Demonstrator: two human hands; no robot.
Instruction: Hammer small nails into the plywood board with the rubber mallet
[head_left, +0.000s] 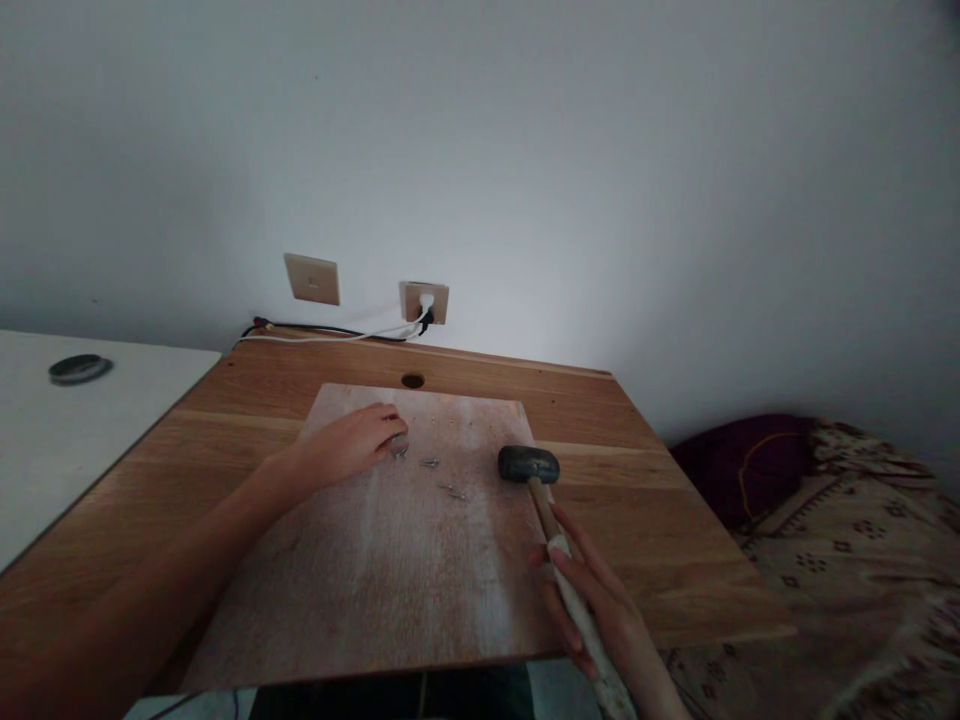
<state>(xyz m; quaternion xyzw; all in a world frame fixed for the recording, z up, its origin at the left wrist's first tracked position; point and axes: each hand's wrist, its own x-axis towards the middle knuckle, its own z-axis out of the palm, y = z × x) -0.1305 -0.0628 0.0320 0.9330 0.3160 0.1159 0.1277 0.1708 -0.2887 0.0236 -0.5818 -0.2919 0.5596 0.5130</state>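
My right hand [592, 590] is wrapped round the pale, worn handle of a rubber mallet [529, 464]. The mallet's black head is over the right edge of a whitish wooden board [390, 570]. Over the board's upper left part, my left hand [360, 440] has its fingers curled and closed. A small, shiny, greyish round thing [399, 443] shows at its fingertips; its kind is too unclear to name. Small metal nails or screws [430, 462] lie loose just right of that hand, with several more [452, 491] nearer the middle of the board.
The board lies on a brown wooden table [637, 520] with a cable hole [412, 381]. Black and white cables [330, 335] run along the back to a wall socket [425, 302]. Left is a white table [90, 430] with a dark round disc [80, 369]; right, patterned cloth [847, 560].
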